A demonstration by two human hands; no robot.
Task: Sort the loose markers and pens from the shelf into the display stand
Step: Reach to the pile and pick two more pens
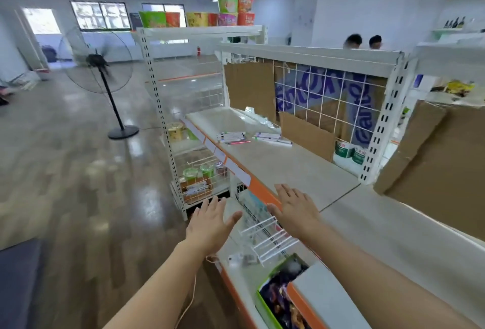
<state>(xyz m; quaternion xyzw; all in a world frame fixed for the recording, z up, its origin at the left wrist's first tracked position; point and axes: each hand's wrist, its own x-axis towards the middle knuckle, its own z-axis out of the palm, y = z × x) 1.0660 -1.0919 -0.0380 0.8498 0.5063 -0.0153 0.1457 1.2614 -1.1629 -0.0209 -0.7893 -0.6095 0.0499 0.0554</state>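
1. Head view: I see both hands held out in front of me with fingers straight and spread, neither one holding anything. The left hand (210,221) hangs over the aisle floor just off the shelf's orange front edge; the right hand (294,209) is over that edge, above the shelf (283,168) itself.

2. The loose markers and pens (252,137) lie well ahead of both hands, farther along the same shelf, in two small clusters near the cardboard backing (307,137).

3. Their long axes run roughly across my view, left to right, slightly slanted, so they sit broadside to my reach.

4. Between my hands, at the shelf's front, stands a white wire rack (265,234) which I take to be the display stand; it is blurred, so I cannot tell its compartments.

5. My judgement: the right hand is the nearer one, already over the shelf surface, and a straight forward reach along the shelf would bring it to the pens. The left would have to cross the shelf edge first.

6. Nothing sorted yet, as far as I can tell.
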